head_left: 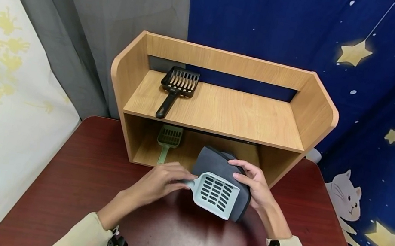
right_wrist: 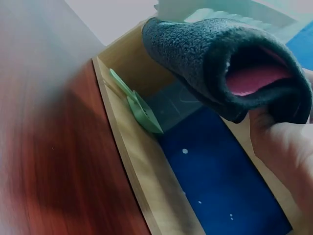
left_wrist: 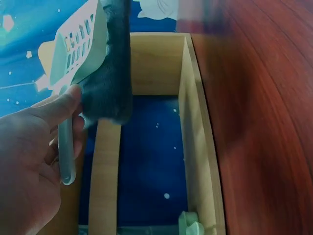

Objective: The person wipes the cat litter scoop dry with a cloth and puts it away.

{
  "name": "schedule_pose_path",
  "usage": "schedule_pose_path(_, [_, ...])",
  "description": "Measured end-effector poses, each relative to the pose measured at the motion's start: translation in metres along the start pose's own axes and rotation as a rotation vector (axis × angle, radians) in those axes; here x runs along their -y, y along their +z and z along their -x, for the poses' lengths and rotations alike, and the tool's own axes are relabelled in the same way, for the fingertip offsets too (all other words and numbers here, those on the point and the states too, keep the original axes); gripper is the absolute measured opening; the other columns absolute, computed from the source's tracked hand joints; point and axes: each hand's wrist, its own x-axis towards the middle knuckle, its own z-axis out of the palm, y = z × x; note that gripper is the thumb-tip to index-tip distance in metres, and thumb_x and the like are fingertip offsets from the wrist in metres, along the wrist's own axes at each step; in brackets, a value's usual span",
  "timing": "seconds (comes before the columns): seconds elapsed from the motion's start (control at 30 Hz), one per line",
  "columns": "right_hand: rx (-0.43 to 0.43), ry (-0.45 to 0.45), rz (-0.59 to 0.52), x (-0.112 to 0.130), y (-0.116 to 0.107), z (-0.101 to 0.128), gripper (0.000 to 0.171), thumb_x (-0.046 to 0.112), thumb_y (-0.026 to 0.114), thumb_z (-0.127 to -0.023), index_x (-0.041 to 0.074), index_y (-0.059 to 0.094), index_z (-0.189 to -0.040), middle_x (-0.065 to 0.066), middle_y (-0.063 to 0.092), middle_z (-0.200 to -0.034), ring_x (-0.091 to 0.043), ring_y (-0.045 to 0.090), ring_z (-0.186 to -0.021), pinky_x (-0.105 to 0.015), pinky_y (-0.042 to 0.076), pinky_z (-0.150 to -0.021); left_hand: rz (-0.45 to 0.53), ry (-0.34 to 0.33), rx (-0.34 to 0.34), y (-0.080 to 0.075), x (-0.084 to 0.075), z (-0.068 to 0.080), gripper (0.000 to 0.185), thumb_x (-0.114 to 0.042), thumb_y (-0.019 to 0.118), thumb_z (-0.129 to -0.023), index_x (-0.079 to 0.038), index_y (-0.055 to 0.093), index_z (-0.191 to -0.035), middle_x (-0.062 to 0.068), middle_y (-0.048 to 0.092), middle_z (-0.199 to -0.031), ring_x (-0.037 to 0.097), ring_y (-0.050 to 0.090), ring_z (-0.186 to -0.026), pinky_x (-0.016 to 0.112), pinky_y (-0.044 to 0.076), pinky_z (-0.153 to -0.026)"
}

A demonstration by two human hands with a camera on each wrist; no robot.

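Observation:
My left hand pinches the handle of a pale blue-grey litter scoop, its slotted pan turned to the right. In the left wrist view, thumb and fingers close round the scoop's handle. A folded dark grey cloth is held by my right hand, right behind the scoop's pan. From the right wrist, the cloth looks fuzzy and rolled over, with pink showing inside. Whether pan and cloth touch, I cannot tell. Both hands are before the shelf's lower level.
A two-level wooden shelf stands on the dark red table. On its upper board lies a black litter scoop, at the left. Below, a green litter scoop lies at the left. Curtains hang behind.

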Motion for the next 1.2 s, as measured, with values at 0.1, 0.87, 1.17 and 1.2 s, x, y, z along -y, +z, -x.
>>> schedule_pose_path(0.1, [-0.006, 0.016, 0.014, -0.005, 0.005, -0.004, 0.041, -0.009, 0.053, -0.103, 0.014, 0.073, -0.130, -0.005, 0.066, -0.127, -0.017, 0.071, -0.110, -0.028, 0.060, -0.088, -0.004, -0.002, 0.006, 0.000, -0.004, -0.004, 0.033, -0.008, 0.083, -0.090, -0.011, 0.079, -0.123, -0.004, 0.078, -0.113, 0.009, 0.068, -0.105, 0.027, 0.057, -0.088])
schedule_pose_path(0.87, [-0.004, -0.027, -0.029, 0.037, -0.004, 0.033, 0.046, -0.017, 0.045, -0.102, 0.006, 0.070, -0.132, -0.009, 0.066, -0.129, -0.021, 0.072, -0.113, -0.035, 0.062, -0.088, -0.123, -0.057, -0.077, -0.012, 0.011, 0.011, 0.036, -0.004, 0.089, -0.082, -0.008, 0.081, -0.117, 0.001, 0.079, -0.109, 0.015, 0.073, -0.099, 0.032, 0.060, -0.082])
schedule_pose_path(1.17, [-0.100, -0.046, 0.180, 0.051, -0.008, 0.044, 0.039, -0.016, 0.054, -0.100, 0.002, 0.070, -0.131, -0.004, 0.069, -0.126, -0.017, 0.071, -0.109, -0.033, 0.062, -0.083, -0.235, -0.098, -0.051, -0.013, 0.012, 0.016, 0.031, -0.012, 0.086, -0.088, -0.005, 0.079, -0.117, 0.004, 0.078, -0.107, 0.019, 0.074, -0.097, 0.039, 0.061, -0.081])
schedule_pose_path(1.2, [-0.120, -0.048, 0.230, 0.053, -0.007, 0.044, 0.037, -0.015, 0.055, -0.100, -0.001, 0.069, -0.131, -0.004, 0.070, -0.125, -0.017, 0.071, -0.108, -0.033, 0.063, -0.082, -0.245, -0.108, -0.048, -0.013, 0.012, 0.017, 0.031, -0.012, 0.086, -0.088, -0.004, 0.079, -0.117, 0.005, 0.078, -0.105, 0.019, 0.074, -0.095, 0.039, 0.061, -0.080])
